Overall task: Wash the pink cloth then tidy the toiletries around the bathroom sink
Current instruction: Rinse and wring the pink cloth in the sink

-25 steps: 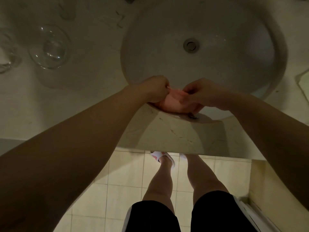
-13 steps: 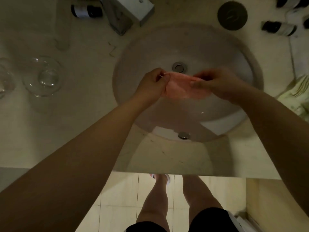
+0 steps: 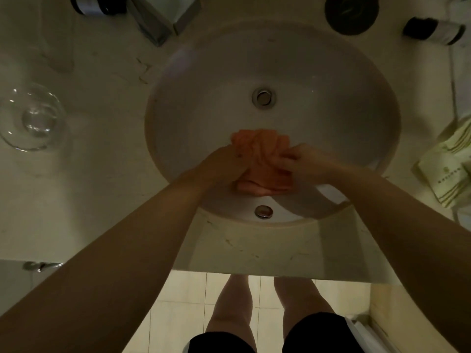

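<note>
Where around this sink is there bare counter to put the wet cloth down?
Bare marble lies between the clear glass bowl and the white sink basin, and along the front edge below the basin. The right side is crowded: green-striped packets and a dark bottle.

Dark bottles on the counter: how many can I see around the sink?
2. One dark bottle lies at the top left, beside the tap. The other bottle lies at the top right, near the round black lid. More may be hidden beyond the picture's edge.
</note>
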`<action>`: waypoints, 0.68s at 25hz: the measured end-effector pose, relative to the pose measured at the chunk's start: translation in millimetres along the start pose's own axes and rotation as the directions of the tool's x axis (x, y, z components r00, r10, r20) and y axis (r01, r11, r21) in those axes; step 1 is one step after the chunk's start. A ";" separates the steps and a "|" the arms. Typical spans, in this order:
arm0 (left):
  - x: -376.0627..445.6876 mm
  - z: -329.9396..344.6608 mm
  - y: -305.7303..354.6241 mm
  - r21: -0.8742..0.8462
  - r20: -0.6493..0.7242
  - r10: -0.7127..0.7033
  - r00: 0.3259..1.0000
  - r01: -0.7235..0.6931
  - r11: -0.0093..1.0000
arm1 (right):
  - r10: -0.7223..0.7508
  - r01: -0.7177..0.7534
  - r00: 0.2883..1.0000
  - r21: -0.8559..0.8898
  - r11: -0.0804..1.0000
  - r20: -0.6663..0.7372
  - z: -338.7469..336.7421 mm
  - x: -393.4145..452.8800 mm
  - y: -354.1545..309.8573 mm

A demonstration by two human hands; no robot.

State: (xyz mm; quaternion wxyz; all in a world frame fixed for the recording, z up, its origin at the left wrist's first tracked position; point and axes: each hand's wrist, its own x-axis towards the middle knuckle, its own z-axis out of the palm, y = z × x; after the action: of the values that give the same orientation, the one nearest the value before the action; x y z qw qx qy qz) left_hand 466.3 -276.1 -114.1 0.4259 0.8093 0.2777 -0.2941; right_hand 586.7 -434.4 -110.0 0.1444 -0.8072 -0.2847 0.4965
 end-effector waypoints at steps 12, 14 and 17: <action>65.1 6.4 -6.1 0.006 -0.281 -0.072 0.957 0.077 0.997 | 0.198 -0.165 0.963 0.183 0.969 -0.185 -1.5 61.9 5.9; 70.1 1.3 -5.6 0.035 -0.262 -0.057 0.963 0.069 0.997 | 0.195 -0.176 0.972 0.145 0.974 -0.131 -5.5 62.6 2.9; 72.9 -9.2 -10.8 0.066 -0.189 0.004 0.982 0.009 0.998 | 0.175 -0.146 0.982 0.284 0.948 -0.077 -17.5 61.0 1.8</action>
State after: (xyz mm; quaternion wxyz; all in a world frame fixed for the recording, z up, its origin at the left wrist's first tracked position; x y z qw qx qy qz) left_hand 509.9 -248.5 -167.6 0.3702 0.8468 0.3081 -0.2255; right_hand 623.8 -398.1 -146.7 0.2292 -0.8238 -0.1380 0.4998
